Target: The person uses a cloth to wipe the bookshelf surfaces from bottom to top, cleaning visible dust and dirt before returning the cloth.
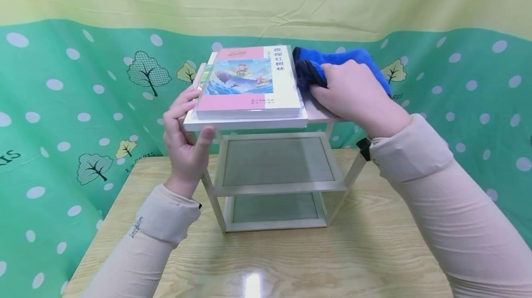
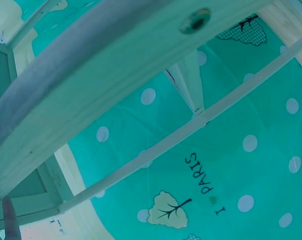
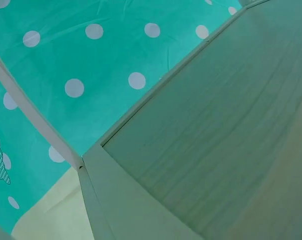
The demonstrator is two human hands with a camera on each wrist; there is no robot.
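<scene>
A stack of books (image 1: 245, 104) lies on the top board of a small white wooden rack (image 1: 274, 189); the upper cover is pink and cream with a sea picture. My left hand (image 1: 184, 143) grips the rack's left end, fingers along the side beside the books and thumb in front, below the lower book. One fingertip (image 2: 10, 220) shows at the lower left of the left wrist view, by the pale rail. To the right of the books, my right hand (image 1: 353, 92) holds a bunched blue cloth (image 1: 345, 57) with dark edging on the top board.
The rack stands on a light wood-grain table (image 1: 274, 261), with a middle shelf (image 1: 278, 159) and a lower shelf (image 1: 278, 208) under the top. Behind hangs a green and yellow curtain (image 1: 104, 118) with dots and trees. The right wrist view shows a grey-green rack panel (image 3: 216, 130) close up.
</scene>
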